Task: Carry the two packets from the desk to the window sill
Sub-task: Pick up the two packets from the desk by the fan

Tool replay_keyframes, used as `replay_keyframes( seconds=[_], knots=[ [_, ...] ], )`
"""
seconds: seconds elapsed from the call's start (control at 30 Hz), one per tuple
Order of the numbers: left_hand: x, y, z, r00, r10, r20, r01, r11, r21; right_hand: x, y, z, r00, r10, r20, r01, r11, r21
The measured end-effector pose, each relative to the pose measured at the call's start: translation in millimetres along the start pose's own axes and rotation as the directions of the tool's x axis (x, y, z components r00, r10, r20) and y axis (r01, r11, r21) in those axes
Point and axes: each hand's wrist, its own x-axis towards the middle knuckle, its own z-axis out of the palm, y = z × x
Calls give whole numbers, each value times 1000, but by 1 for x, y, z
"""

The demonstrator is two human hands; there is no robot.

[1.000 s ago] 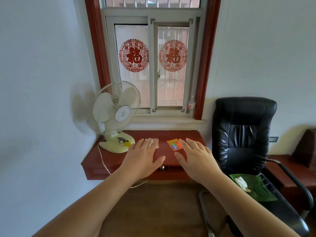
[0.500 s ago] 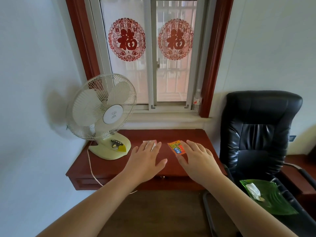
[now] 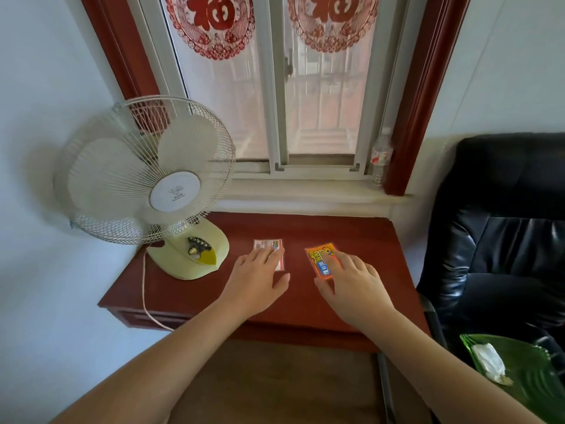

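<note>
Two flat packets lie on the red-brown desk [image 3: 360,240]. The white packet [image 3: 269,244] is on the left and my left hand [image 3: 260,278] rests flat over its near half, fingers spread. The orange packet [image 3: 319,260] lies to its right, with the fingertips of my right hand [image 3: 348,278] on its right edge and the thumb at its near end. Neither packet is lifted off the desk. The pale window sill [image 3: 305,195] runs just behind the desk, below the window.
A cream table fan [image 3: 146,185] stands on the desk's left end, its cord [image 3: 145,298] hanging over the front edge. A clear plastic bottle [image 3: 380,157] stands at the sill's right end. A black office chair [image 3: 501,237] holding a green dish [image 3: 526,362] is at the right.
The view has come closer to the desk and window. Both hands have reached forward and now touch the packets, left on the white one, right on the orange one.
</note>
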Motion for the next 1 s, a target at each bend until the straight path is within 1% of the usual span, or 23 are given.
replay_keyframes(
  seconds=[0.1,0.27,0.37,0.57,0.8,0.87,0.93,1.0],
  knots=[
    [15,-7,23,999,18,27,-18,1000,2,16,9,27,997,-21,76,24,999,-28],
    [37,-28,63,997,-23,78,28,998,-58,52,21,63,991,-3,131,8,999,-33],
    [53,-45,90,990,-31,139,42,996,-77,72,23,86,988,20,151,-15,999,-33],
    [81,-82,125,988,-10,157,28,993,-113,105,24,121,970,92,223,-87,996,-32],
    [117,-115,159,969,30,245,5,990,-142,147,22,151,951,154,269,-143,988,-62],
    [127,-120,168,957,9,291,34,989,-142,153,23,158,940,175,293,-166,984,-58],
    [135,-123,177,938,-58,342,119,980,-158,157,27,166,934,189,305,-177,982,-64],
    [144,-125,186,918,-127,375,223,948,-225,163,32,173,924,206,323,-193,979,-71]
  ],
)
